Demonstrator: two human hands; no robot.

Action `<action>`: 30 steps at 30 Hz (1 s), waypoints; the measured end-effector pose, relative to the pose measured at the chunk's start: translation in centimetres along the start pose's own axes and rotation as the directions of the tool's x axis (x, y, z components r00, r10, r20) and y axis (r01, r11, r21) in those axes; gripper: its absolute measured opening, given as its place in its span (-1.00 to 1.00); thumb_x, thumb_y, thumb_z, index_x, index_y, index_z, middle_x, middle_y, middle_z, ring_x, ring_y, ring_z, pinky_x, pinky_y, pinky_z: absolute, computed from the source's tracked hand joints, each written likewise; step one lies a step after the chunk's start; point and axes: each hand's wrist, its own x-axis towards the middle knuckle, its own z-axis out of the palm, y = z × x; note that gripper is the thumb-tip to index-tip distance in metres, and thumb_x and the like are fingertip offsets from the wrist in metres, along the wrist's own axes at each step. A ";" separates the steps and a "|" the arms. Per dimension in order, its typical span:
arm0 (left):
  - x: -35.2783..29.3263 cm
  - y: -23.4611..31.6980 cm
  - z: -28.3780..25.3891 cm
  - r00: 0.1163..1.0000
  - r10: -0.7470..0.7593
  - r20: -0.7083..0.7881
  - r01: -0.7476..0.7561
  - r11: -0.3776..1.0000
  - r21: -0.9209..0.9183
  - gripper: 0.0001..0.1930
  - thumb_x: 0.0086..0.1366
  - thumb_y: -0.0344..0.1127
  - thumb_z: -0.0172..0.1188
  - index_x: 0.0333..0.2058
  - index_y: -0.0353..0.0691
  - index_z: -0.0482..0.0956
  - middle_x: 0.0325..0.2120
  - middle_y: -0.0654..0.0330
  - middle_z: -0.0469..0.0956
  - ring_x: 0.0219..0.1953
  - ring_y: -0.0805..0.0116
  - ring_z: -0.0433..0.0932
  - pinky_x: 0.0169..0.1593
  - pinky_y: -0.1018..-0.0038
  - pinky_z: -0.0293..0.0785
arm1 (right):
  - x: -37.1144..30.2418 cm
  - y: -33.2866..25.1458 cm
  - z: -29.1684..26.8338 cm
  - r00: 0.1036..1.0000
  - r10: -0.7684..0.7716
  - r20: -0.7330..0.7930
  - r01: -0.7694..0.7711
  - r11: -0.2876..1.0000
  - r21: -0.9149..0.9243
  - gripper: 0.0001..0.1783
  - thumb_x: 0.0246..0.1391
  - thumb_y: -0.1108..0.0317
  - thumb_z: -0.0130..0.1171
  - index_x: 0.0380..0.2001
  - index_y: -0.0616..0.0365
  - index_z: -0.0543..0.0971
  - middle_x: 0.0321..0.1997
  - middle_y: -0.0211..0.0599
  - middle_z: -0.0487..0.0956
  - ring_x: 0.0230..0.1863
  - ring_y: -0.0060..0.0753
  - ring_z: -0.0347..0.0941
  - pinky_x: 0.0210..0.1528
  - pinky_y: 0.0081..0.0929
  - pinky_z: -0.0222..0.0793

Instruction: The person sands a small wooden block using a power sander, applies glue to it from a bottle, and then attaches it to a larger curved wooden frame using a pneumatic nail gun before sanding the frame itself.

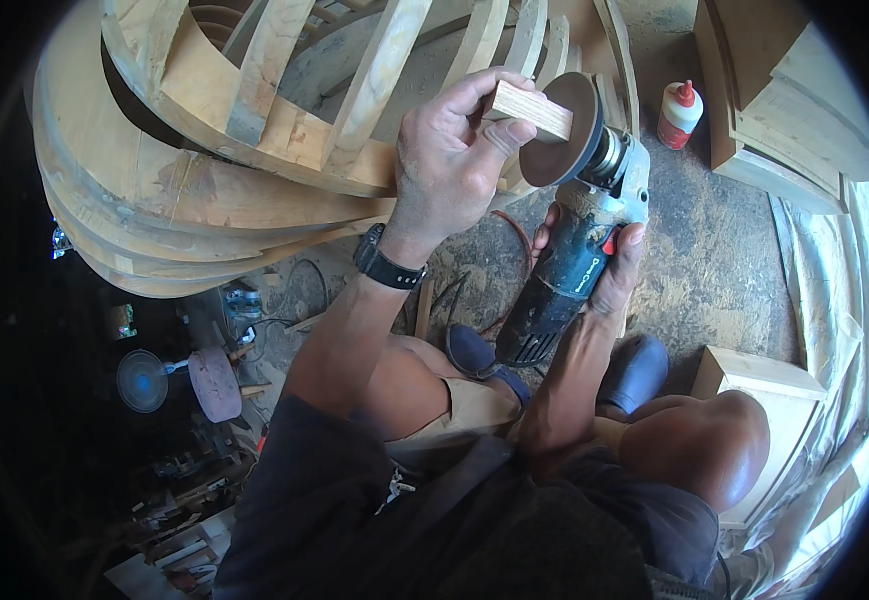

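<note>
My left hand (446, 165), with a black watch on its wrist, pinches a small rectangular wood block (532, 110) between thumb and fingers. The block's far end meets the face of a round sanding disc (546, 166), or very nearly so. That disc is mounted on a dark teal angle grinder (562, 258) with a grey metal head. Wrapped round the grinder's body is my right hand (612, 278), its thumb beside the red switch. The tool is tilted, disc end up and away from me. Whether the disc spins, I cannot tell.
A large curved wooden frame with slats (284, 190) fills the far left. At the far right, a white glue bottle with a red cap (676, 115) stands near wooden panels (784, 160). A wooden box (759, 385) sits by my right knee. Tools and cords lie at left.
</note>
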 end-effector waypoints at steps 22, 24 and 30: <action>0.1 -0.2 0.4 0.998 0.048 -0.035 -0.050 0.998 -0.044 -0.66 0.38 -0.40 0.29 0.05 -0.48 0.52 -0.10 0.03 0.67 -0.06 0.41 0.63 0.06 0.49 0.56 | -0.1 -0.4 0.0 1.000 -0.009 0.000 0.009 0.999 -0.034 0.13 0.11 -0.58 -0.03 0.17 0.44 0.37 -0.16 0.06 0.58 -0.34 -0.18 0.64 -0.36 -0.31 0.66; 0.1 -0.2 0.4 0.998 0.051 -0.023 -0.051 0.998 -0.024 -0.66 0.38 -0.40 0.29 0.05 -0.48 0.52 -0.10 0.03 0.66 -0.07 0.41 0.62 0.06 0.49 0.56 | -0.1 -0.5 0.0 1.000 0.001 -0.013 -0.001 1.000 -0.001 0.13 0.10 -0.58 -0.02 0.17 0.44 0.38 -0.16 0.06 0.59 -0.34 -0.18 0.64 -0.36 -0.32 0.66; 0.0 -0.1 0.4 0.999 0.029 -0.030 -0.030 0.999 -0.033 -0.65 0.38 -0.40 0.29 0.06 -0.48 0.52 -0.10 0.02 0.66 -0.07 0.41 0.62 0.06 0.49 0.56 | 0.0 -0.6 0.1 1.000 -0.016 -0.006 0.016 0.999 -0.041 0.12 0.10 -0.58 -0.01 0.16 0.43 0.38 -0.16 0.06 0.59 -0.35 -0.18 0.64 -0.36 -0.32 0.65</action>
